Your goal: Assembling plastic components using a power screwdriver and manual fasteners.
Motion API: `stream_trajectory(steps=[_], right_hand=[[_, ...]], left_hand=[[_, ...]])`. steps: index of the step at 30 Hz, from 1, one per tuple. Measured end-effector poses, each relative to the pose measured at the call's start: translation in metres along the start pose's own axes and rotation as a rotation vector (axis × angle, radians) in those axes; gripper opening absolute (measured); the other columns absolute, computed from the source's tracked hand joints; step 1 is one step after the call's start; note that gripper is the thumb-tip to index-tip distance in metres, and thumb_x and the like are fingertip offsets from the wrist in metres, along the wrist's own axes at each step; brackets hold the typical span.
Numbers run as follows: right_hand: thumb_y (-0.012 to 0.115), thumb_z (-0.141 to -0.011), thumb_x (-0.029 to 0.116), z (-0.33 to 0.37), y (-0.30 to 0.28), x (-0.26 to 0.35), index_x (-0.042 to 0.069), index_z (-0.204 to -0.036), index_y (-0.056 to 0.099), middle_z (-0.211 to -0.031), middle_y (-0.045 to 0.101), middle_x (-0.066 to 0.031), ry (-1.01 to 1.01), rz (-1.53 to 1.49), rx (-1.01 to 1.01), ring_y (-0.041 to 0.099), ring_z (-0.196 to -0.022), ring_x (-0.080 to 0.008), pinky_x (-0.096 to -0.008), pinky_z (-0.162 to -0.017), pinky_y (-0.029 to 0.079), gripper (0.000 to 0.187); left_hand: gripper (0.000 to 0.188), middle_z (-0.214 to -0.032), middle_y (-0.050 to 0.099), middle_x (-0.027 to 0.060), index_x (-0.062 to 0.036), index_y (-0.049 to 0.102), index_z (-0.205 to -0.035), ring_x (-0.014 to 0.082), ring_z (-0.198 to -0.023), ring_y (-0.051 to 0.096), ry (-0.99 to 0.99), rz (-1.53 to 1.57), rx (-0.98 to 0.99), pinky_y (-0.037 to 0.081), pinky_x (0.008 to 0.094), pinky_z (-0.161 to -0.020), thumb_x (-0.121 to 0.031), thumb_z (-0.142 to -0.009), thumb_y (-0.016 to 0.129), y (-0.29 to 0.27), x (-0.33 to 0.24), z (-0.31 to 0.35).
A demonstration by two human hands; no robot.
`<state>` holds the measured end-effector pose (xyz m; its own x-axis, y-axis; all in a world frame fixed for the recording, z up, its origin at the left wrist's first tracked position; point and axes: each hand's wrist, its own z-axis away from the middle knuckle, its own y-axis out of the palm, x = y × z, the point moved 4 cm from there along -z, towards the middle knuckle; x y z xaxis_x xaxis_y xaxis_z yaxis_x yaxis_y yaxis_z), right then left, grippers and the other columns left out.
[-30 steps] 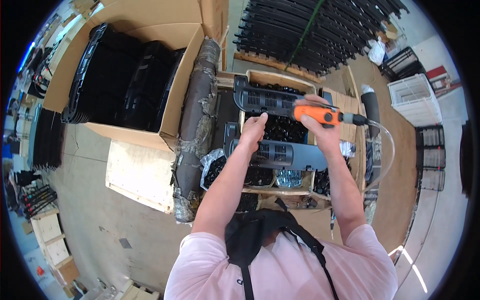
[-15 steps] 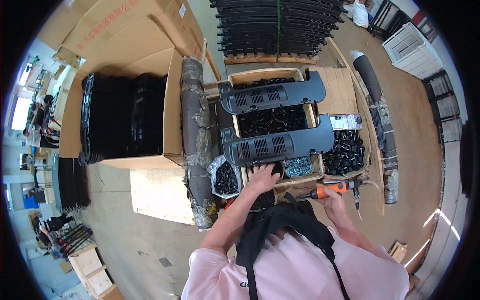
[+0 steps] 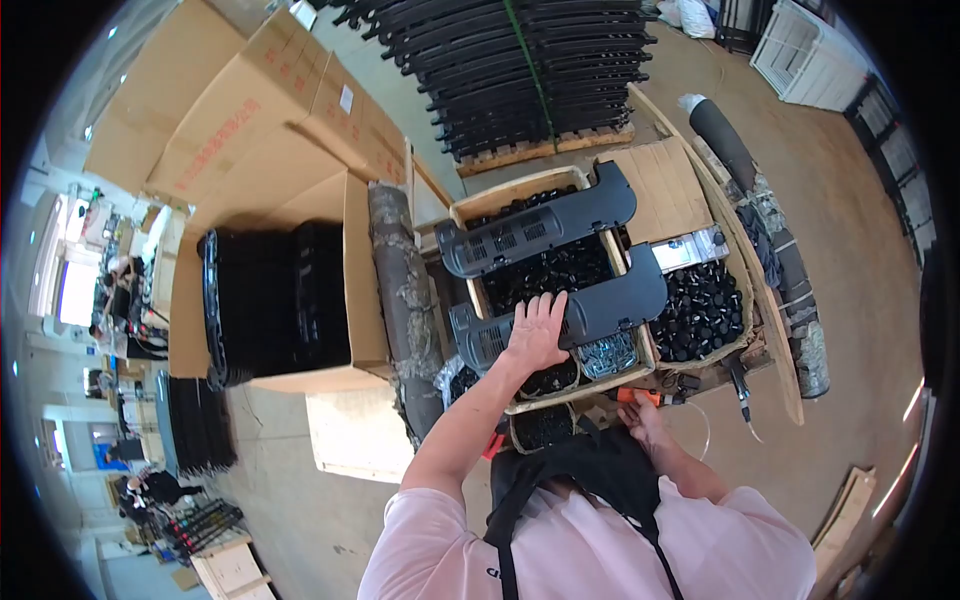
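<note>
My left hand (image 3: 538,332) rests with spread fingers on top of the nearer black plastic cover (image 3: 615,302), a long vented panel with a wider right end. A similar black cover (image 3: 575,222) lies beyond it, across the wooden parts box. My right hand (image 3: 645,420) is wrapped around an orange power screwdriver (image 3: 640,397) at the box's near right corner. Silver screws (image 3: 608,355) fill a compartment just past the screwdriver. Small black parts (image 3: 545,275) show between the two covers.
Round black caps (image 3: 700,310) fill a bin on the right, below a cardboard sheet (image 3: 660,185). A large carton (image 3: 362,280) of black panels stands left, beside a wrapped roll (image 3: 405,290). Stacked black bars (image 3: 510,80) sit on a pallet at the back.
My left hand has moved from the near compartment up onto the nearer cover. My right hand and the screwdriver have shifted slightly left and nearer. The whole view has turned.
</note>
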<state>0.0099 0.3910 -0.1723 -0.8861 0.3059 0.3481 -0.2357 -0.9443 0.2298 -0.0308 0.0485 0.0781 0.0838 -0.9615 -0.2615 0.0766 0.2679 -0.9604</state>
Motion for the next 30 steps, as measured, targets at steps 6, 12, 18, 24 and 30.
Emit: stream_trajectory(steps=[6,12,18,24,30], right_hand=[[0.068,-0.099,0.03,0.028,0.006,-0.002,0.007,-0.117,0.067,-0.107,0.075,-0.0132,0.134,0.32,0.184,0.074,-0.091,-0.0275,-0.0431,-0.078,0.062,0.03],[0.068,-0.097,0.024,0.057,0.001,0.018,-0.002,-0.117,0.068,-0.105,0.076,-0.0151,0.043,0.578,0.121,0.076,-0.086,-0.0267,-0.0395,-0.072,0.063,0.033],[0.068,-0.098,0.021,0.087,0.015,0.053,-0.003,-0.124,0.064,-0.105,0.076,-0.0136,-0.057,0.643,0.167,0.076,-0.086,-0.0216,-0.0354,-0.071,0.062,0.034],[0.068,-0.098,0.017,0.109,0.029,0.073,-0.004,-0.125,0.065,-0.102,0.076,-0.0146,-0.157,0.709,0.306,0.075,-0.082,-0.0215,-0.0314,-0.066,0.061,0.034],[0.069,-0.096,0.013,0.171,0.112,0.113,-0.007,-0.123,0.064,-0.099,0.077,-0.0147,-0.261,0.851,0.622,0.075,-0.084,-0.0209,-0.0304,-0.073,0.061,0.034]], left_hand=[[0.121,-0.148,0.046,0.0227,-0.0006,0.03,-0.158,0.041,-0.138,0.044,0.09,0.089,-0.07,0.034,0.0534,-0.118,-0.033,-0.061,0.093,-0.047,0.004,-0.004],[0.118,-0.15,0.044,0.0224,-0.0018,0.032,-0.157,0.0422,-0.139,0.043,0.072,0.017,-0.203,0.035,0.0517,-0.119,-0.033,-0.062,0.095,-0.078,0.061,-0.099],[0.126,-0.155,0.042,0.0204,-0.0149,0.024,-0.163,0.0421,-0.145,0.041,-0.041,-0.042,0.086,0.034,0.0591,-0.118,-0.044,-0.061,0.093,-0.054,0.109,-0.159],[0.116,-0.145,0.05,0.0219,-0.0129,0.032,-0.157,0.0429,-0.137,0.048,-0.119,-0.059,0.076,0.039,0.0618,-0.11,-0.039,-0.06,0.09,-0.06,0.088,-0.156],[0.119,-0.138,0.051,0.0236,-0.0108,0.029,-0.159,0.0444,-0.13,0.051,-0.18,0.061,-0.144,0.041,0.0569,-0.106,-0.035,-0.058,0.088,-0.099,0.052,-0.087]])
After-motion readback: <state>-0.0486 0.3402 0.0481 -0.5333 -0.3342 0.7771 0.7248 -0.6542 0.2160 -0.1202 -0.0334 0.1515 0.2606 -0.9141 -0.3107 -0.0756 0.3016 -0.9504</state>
